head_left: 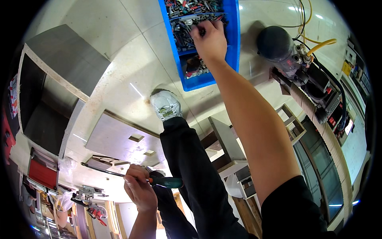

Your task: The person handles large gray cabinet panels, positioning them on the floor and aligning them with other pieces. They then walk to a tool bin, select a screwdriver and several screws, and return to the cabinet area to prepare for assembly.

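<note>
My right hand (209, 39) reaches far forward into a blue plastic bin (234, 44) on the floor, its fingers buried among several small mixed parts and tools (184, 28). Whether it has hold of one I cannot tell. My left hand (139, 190) is low and close to me, shut on a long screwdriver (119, 174) with a dark green handle and a thin dark shaft pointing left. My leg in dark trousers and a light grey shoe (166, 104) stretch out between the two hands.
Grey boards with pale edges (67, 59) lie at the left, and a flat panel with small cutouts (123, 139) nearer me. A dark vacuum unit (278, 44) with yellow hoses and a ribbed hose (318, 123) stands right. A red toolbox (41, 173) sits lower left.
</note>
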`<state>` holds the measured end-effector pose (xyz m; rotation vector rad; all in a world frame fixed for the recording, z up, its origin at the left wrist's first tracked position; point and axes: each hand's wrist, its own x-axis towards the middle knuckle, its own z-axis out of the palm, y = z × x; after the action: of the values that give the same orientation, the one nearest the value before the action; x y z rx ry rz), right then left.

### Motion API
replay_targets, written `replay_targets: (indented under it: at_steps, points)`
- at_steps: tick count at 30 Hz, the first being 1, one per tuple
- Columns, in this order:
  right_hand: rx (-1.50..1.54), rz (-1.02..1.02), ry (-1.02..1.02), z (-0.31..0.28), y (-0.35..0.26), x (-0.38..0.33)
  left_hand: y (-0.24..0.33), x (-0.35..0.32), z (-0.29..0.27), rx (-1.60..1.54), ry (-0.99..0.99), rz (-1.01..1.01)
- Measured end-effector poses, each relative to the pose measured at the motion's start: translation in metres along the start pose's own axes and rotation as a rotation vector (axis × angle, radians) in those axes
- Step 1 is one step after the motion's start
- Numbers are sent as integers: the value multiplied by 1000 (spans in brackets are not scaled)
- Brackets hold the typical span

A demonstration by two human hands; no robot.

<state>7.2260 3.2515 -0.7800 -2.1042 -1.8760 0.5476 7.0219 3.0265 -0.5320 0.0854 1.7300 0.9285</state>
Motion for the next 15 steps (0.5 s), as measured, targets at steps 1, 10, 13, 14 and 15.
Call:
replay_targets:
  at_steps: [1, 10, 13, 14, 15]
  points:
    - [59, -2, 60, -1, 5, -2, 0, -1, -2, -5, -1, -16]
    - [847, 421, -61, -18, -7, -5, -6, 6, -5, -45, 14, -90]
    - [770, 337, -178, -20, -15, -6, -9, 10, -2, -42, 21, -78]
    - [523, 242, -202, -26, -15, -10, -9, 12, 0, -38, 29, -70]
    - [276, 141, -215, -34, -16, -11, -9, 16, 1, -22, -1, -18]
